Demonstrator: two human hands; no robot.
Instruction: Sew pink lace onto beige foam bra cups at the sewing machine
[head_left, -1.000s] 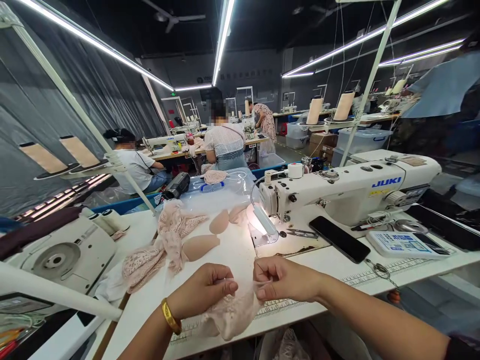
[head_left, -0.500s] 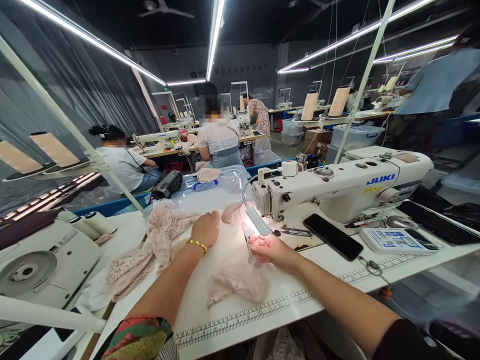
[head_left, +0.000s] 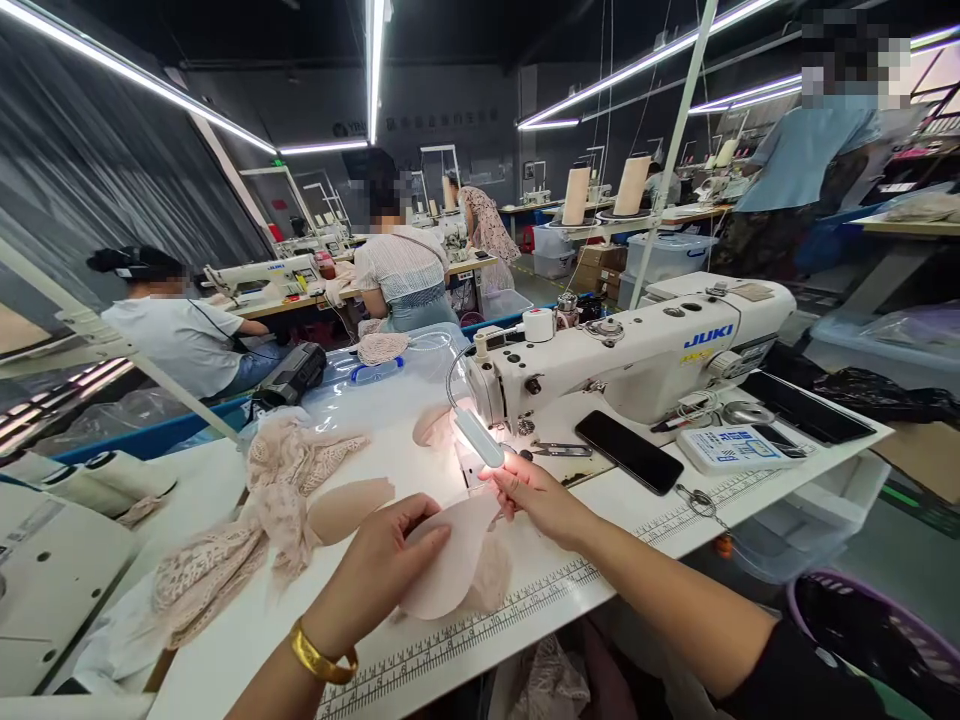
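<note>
A smooth, pale pink rounded fabric piece (head_left: 442, 575) is pinched at its left side between the thumb and fingers of my left hand (head_left: 390, 555). My right hand (head_left: 536, 500) has closed its thumb and fingers on the narrow upper end of the same piece, beside the sewing machine's (head_left: 600, 352) needle area. A small lit lamp (head_left: 478, 436) hangs just above the right fingertips and hides the needle. Under the held piece lies a sheer lace piece (head_left: 491, 572). Another smooth beige piece (head_left: 349, 508) rests left of my left hand.
Crumpled lace fabric (head_left: 210, 575) lies on the left. Thread snips (head_left: 551, 449), a phone (head_left: 628, 452) and a white box (head_left: 739, 447) sit at the machine's right. A clear plastic bin (head_left: 420, 365) stands behind the table. Co-workers sit and stand farther back.
My left hand has come nearer and now grips the pale pink piece, stretched across to my right hand. The view has turned right. The beige piece shows at the left.
</note>
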